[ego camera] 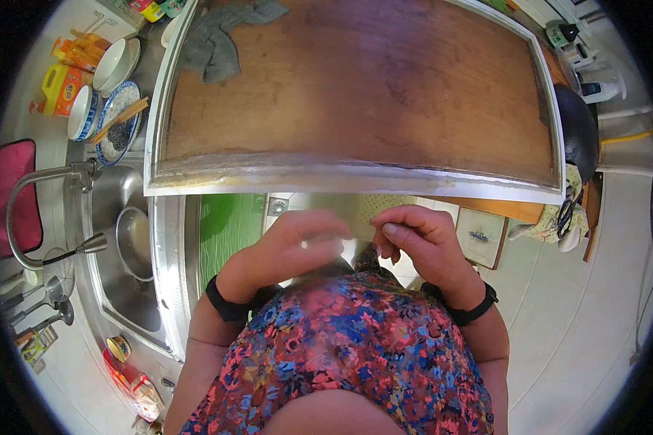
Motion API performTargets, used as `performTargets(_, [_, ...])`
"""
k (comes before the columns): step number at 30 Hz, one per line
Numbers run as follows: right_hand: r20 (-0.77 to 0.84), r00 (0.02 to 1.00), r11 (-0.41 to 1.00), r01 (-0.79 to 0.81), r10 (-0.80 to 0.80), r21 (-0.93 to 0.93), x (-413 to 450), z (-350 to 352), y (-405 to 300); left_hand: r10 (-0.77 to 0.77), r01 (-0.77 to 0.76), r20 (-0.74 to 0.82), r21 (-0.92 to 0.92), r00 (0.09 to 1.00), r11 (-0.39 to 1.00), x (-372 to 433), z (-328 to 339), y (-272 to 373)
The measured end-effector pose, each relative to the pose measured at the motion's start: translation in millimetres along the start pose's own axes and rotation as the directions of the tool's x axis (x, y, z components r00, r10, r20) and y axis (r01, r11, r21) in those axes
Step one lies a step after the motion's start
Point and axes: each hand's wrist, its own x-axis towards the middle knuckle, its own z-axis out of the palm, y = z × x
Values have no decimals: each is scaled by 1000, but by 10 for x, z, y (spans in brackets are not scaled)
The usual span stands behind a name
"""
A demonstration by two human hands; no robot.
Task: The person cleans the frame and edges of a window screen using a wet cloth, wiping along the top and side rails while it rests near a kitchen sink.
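Both my hands are raised in front of my body, just short of the near edge of a framed brown board [359, 98] with a white rim. My left hand [299, 239] is blurred, its fingers curved towards the right; I see nothing in it. My right hand [419, 234] has its thumb near the bent forefinger and the other fingers curled down; whether something small is pinched there cannot be told. The two hands are apart. A grey cloth [212, 49] lies crumpled on the board's far left corner.
On the left is a steel sink [125, 196] with a metal bowl [136, 242] under a flexible faucet [24, 179]. Beyond it stand bowls [114, 65] and a blue-rimmed plate [109, 147] with wooden chopsticks [121, 119]. A dark wok [577, 128] and a patterned cloth [555, 223] are on the right.
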Motion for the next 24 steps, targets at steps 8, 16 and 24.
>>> performTargets(8, [-487, 837, 950, 118, -252, -288, -21, -496, 129, 24, -23, -52, 5, 998, 1000, 23, 15, 21])
performTargets(16, [-473, 791, 679, -101, -388, -727, 135, -694, 203, 207, -155, -295, 190, 933, 969, 63, -13, 114])
performTargets(24, [-503, 762, 866, 149, -408, -476, 163, -659, 176, 316, -174, -315, 408, 895, 896, 188, -69, -145])
